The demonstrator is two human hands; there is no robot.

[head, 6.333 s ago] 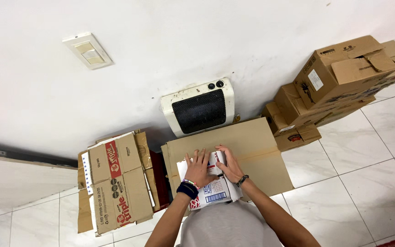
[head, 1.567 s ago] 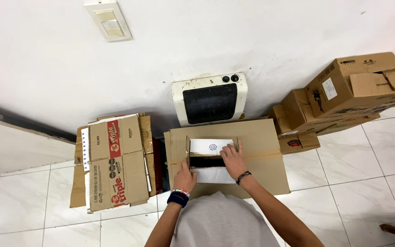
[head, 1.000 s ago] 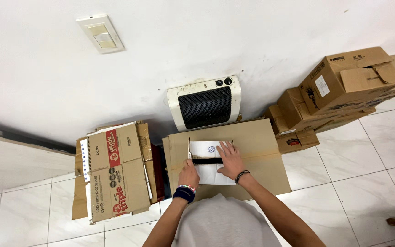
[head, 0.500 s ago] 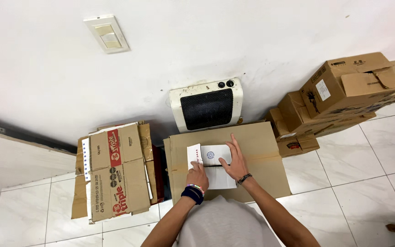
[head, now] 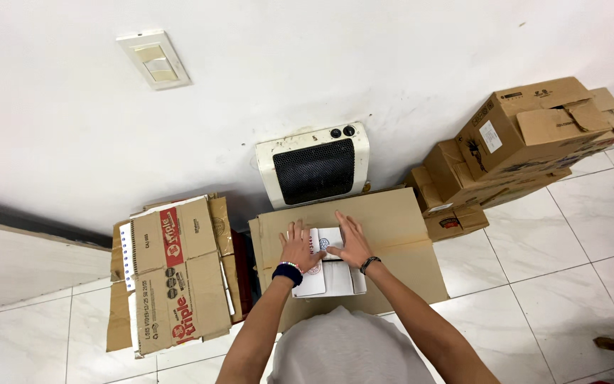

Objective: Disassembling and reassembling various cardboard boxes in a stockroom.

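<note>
Both hands lie flat and open, gripping nothing: the left hand [head: 298, 247] and right hand [head: 350, 243] press a white paper [head: 327, 272] onto the top of a closed brown box [head: 392, 227], near its front edge. The risk, as I judge it: the paper overhangs toward the person, so uneven pressure could crease it or skew it. A flattened carton [head: 172, 277] sits just left, a heater [head: 314, 165] behind against the wall.

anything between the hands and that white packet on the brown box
Nothing visible. The left hand and right hand both lie flat on the white packet, which rests on the big cardboard box.
</note>
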